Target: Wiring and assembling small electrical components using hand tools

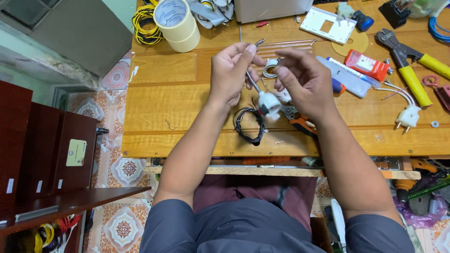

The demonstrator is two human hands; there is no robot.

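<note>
Two hands above the workbench (159, 93): left hand (230, 72) clenched around a white-handled screwdriver (263, 97), right hand (302, 84) loosely open, empty.

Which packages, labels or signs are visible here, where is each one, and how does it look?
Red packet: on the wooden table, right of the right hand; small, flat, red with a white patch.
Clear plastic package: beside the red packet, nearer the hand; long, transparent.
Pale label: on the dark cabinet front at left; rounded rectangle, cream with a green mark.
Small white stickers: low on the cabinet fronts; narrow white strips.
</note>
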